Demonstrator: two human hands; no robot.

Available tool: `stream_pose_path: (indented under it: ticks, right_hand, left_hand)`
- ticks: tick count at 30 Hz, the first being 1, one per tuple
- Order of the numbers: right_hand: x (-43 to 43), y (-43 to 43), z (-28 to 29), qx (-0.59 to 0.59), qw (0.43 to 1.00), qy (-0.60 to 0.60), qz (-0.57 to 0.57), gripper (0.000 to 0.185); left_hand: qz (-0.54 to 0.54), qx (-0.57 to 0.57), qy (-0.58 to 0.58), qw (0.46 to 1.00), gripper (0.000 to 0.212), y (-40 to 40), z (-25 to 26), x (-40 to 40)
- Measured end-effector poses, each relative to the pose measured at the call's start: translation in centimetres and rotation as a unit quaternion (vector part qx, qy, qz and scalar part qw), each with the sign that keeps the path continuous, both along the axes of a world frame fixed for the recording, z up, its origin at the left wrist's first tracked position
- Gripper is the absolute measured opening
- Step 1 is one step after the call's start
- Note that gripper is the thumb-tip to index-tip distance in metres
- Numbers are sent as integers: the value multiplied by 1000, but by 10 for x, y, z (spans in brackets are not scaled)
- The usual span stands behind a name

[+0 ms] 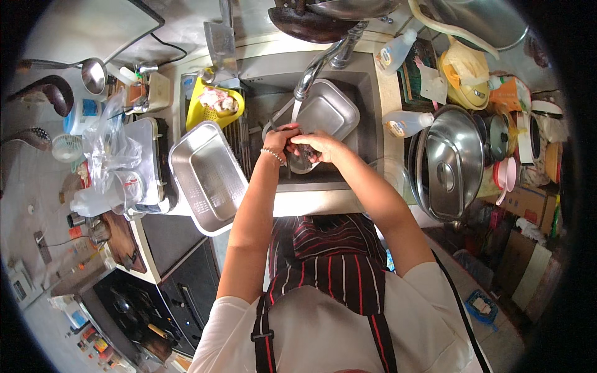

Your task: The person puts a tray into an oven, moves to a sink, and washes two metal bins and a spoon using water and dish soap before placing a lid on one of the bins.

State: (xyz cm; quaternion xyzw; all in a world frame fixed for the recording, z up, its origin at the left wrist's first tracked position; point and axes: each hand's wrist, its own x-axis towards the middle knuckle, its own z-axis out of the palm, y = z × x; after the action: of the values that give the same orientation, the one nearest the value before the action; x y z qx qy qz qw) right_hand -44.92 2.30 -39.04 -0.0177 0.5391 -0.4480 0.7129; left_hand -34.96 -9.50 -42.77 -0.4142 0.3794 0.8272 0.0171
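Over the sink (pixel 336 179), both my hands are together on a dark, wet-looking item (pixel 305 151) whose kind I cannot tell. My left hand (pixel 281 139), with a beaded bracelet at the wrist, grips its left part. My right hand (pixel 322 145) holds it from the right. Water runs from the chrome faucet (pixel 305 79) just above my fingers. Beneath them a rectangular stainless steel pan (pixel 333 109) lies tilted in the sink. To the left, a yellow strainer basket (pixel 196 105) holds pale pink pieces that look like raw meat.
A perforated steel pan (pixel 210 177) overhangs the counter's front edge at left. A cleaver (pixel 221 46) stands behind the sink. Two plastic bottles (pixel 396 51) (pixel 406 123) and stacked steel basins (pixel 450 163) are at the right. A dark wok (pixel 303 23) hangs above the faucet.
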Motion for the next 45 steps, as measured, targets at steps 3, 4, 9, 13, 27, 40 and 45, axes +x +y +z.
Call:
stream_pose_path:
  ticks: [3, 4, 9, 13, 27, 40, 45]
  right_hand:
    - [20, 4, -2, 1, 996, 91, -5, 22]
    - [26, 7, -4, -20, 995, 93, 1, 19]
    - [35, 11, -28, -36, 983, 178, -15, 17]
    - [29, 10, -37, -60, 996, 55, -34, 19]
    - [42, -36, -218, 139, 747, 559, 333, 19]
    - [6, -1, -59, -32, 999, 23, -30, 29]
    - [20, 4, -13, -19, 978, 206, 29, 37]
  left_hand:
    - [127, -159, -117, 972, 20, 3, -13, 1]
    - [163, -175, -100, 966, 13, 6, -15, 4]
    - [144, -71, -75, 984, 16, 15, -6, -1]
    - [164, -91, -31, 982, 12, 0, -14, 8]
    - [169, -142, -124, 967, 27, 1, -8, 5]
    - [244, -134, 18, 960, 13, 6, -26, 12]
    - [250, -210, -86, 941, 18, 18, -28, -14]
